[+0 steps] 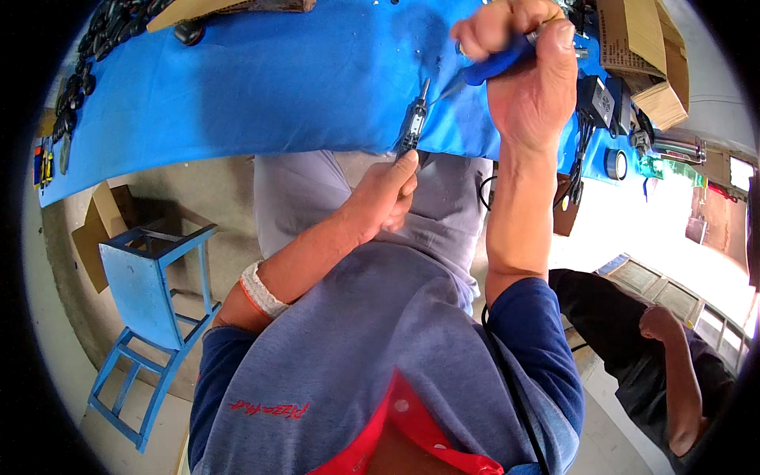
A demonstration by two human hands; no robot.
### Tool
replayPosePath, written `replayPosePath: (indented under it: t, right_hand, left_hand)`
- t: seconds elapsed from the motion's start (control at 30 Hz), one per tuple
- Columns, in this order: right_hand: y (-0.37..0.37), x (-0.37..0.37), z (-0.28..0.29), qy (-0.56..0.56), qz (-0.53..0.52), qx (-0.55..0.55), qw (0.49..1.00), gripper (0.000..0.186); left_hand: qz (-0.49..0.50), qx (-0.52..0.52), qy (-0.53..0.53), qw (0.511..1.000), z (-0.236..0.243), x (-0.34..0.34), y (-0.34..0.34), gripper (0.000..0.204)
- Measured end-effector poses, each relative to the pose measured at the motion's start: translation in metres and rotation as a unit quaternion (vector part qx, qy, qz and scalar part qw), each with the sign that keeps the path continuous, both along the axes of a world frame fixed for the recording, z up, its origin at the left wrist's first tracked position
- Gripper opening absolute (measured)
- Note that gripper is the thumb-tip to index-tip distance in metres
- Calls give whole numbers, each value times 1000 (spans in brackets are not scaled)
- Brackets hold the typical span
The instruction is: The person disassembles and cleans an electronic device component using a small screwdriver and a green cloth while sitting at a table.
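Observation:
My left hand [386, 194] is closed round the lower end of a slim black device [413, 125] with a thin metal tip. Pale inner parts show along its body, and it points up over the table's near edge. Above and to the right, my right hand [526, 79] grips a screwdriver by its blue handle [499, 65]. The screwdriver's thin shaft slants down to the left, its end close to the device's metal tip. Whether the two touch I cannot tell. The right fingers are slightly blurred.
A blue cloth [317, 95] covers the table. Black parts [99, 36] lie heaped at its far left. On the right are a cardboard box [645, 47], black power adapters [595, 101] and a tape roll [615, 164]. A blue chair [142, 285] stands left; another person [633, 340] is at right.

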State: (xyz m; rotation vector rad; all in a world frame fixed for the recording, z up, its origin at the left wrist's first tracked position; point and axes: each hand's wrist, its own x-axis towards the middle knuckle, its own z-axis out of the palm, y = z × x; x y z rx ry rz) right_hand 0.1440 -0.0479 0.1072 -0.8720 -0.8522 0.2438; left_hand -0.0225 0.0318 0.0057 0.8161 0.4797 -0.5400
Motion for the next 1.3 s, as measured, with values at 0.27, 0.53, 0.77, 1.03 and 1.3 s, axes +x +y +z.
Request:
replayPosePath:
  t: [0.27, 0.53, 0.77, 1.03, 1.3]
  right_hand:
    - [14, -30, 9, 44, -229, -26, 972, 39]
    - [6, 3, -3, 79, 110, 45, 990, 48]
    - [6, -7, -1, 66, 31, 80, 994, 34]
    - [10, -13, -5, 24, -225, 12, 974, 31]
    - [12, -10, -6, 64, -32, 26, 997, 37]
  left_hand:
    - [-13, -1, 27, 1000, 0, 2, 2, 48]
    - [-20, -16, 20, 999, -2, 0, 5, 48]
    - [-10, -23, 25, 999, 0, 0, 4, 48]
    - [-22, -25, 26, 999, -2, 1, 6, 47]
    - [-3, -33, 27, 999, -1, -2, 3, 45]
